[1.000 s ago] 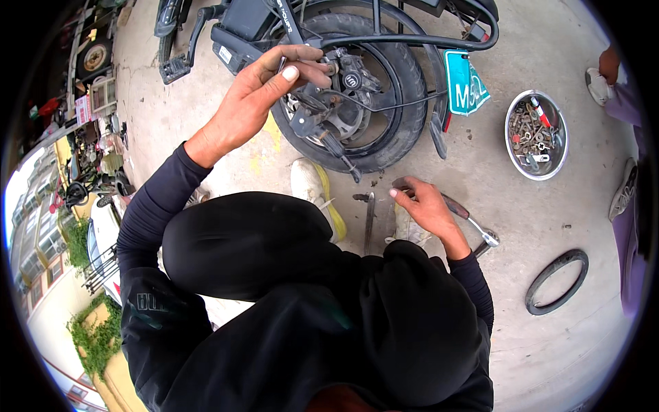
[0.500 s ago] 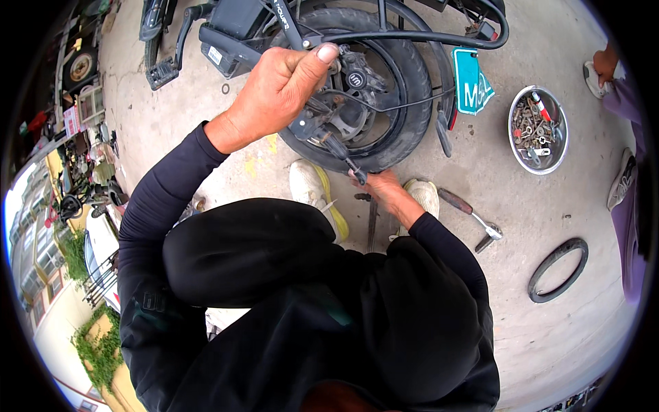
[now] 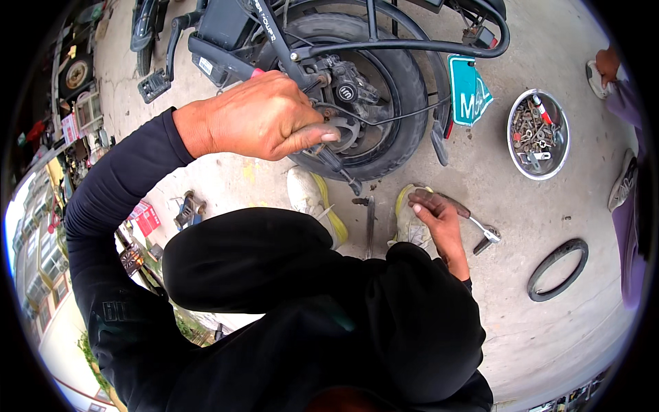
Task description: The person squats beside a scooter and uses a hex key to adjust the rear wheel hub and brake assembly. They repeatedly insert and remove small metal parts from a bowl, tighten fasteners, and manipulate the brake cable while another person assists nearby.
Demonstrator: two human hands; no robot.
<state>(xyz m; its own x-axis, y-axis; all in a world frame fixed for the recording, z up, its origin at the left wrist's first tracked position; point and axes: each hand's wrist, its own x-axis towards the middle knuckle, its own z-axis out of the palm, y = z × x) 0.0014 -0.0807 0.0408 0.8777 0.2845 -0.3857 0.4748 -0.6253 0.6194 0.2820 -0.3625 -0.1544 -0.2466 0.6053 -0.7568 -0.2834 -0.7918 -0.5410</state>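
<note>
**Black rubber wheel (image 3: 408, 110) beside the left hand (image 3: 264, 120)**

The wheel sits in the rear of a two-wheeler, directly ahead of the person. The left hand is in front of its hub side, fingers curled under; whether its grip closes on anything, or touches the wheel, cannot be told. The right hand (image 3: 439, 220) hangs over the right shoe (image 3: 412, 230), its grip loosely spread with nothing visible in it, close to the handle of the ratchet wrench (image 3: 461, 208).

The wheel should prove heavy and stiff, its tyre grippy, its metal parts perhaps greasy; the tread at opposite sides would be the surest hold. The wrench looks dense and rigid, best taken by its handle.

Counted near the hands: one wheel, one ratchet wrench, one metal bar (image 3: 370, 226) between two pale shoes. Farther right: one steel bowl (image 3: 561, 147) of metal pieces (image 3: 532, 130), too jumbled to count, and one black rubber ring (image 3: 540, 296). One teal plate (image 3: 469, 89) hangs behind the wheel.
</note>
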